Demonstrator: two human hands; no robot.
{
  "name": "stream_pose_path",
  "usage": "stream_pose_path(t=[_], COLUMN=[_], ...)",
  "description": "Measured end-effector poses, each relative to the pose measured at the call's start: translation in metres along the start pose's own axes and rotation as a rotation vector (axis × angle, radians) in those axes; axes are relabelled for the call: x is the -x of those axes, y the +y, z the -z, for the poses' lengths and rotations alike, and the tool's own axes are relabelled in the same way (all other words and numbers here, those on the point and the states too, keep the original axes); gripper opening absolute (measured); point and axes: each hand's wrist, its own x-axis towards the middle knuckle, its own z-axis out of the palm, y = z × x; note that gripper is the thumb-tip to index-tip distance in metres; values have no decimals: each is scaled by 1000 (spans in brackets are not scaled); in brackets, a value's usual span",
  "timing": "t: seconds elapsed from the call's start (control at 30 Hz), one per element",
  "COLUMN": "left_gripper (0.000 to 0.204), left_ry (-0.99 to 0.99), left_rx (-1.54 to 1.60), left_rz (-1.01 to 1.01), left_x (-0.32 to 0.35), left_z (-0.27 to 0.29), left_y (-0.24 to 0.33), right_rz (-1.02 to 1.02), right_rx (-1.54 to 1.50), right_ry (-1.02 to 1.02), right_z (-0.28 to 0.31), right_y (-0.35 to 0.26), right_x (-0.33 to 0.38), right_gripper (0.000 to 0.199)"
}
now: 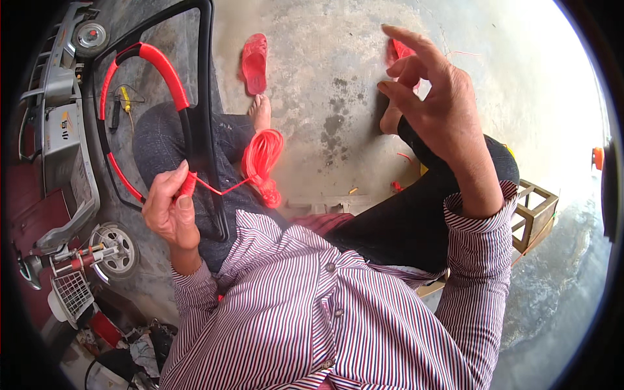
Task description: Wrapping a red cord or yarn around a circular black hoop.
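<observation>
A black tubular frame stands against my left leg. The oval ring inside it has stretches bound in red cord, with bare black between them. My left hand is closed at the lower part of the ring, thumb and fingers pinching a red cord-wrapped section. From there a strand of red cord runs to a loose bundle of red cord lying by my left thigh. My right hand is raised over my right leg, thumb and fingers apart, with nothing visible in it.
A red slipper lies by my bare left foot, another behind my right hand. A wooden stool frame stands at right. A yellow-handled tool lies beyond the ring. A wheeled vehicle fills the left side.
</observation>
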Motion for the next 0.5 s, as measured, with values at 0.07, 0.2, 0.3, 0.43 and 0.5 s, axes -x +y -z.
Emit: stream_pose_path(t=[0.07, 0.2, 0.3, 0.43, 0.5], left_gripper=[42, 44, 44, 44, 44], left_ry=[-2, 3, -2, 3, 8], left_rx=[-4, -4, -29, -51, -55], left_rz=[-1, -18, -40, -57, -60], left_x=[-1, -4, -4, -6, -6], left_z=[-1, 0, -1, -3, -1], left_y=[-1, -1, -4, -4, -4], right_rz=[72, 181, 148, 42, 289], right_rx=[38, 89, 78, 200, 654], right_ry=[-14, -50, -112, -241, -155], right_z=[-9, -19, -22, -30, -47], right_y=[-1, -3, 2, 15, 31], right_x=[3, 4, 3, 5, 9], right_gripper=[65, 67, 77, 83, 80])
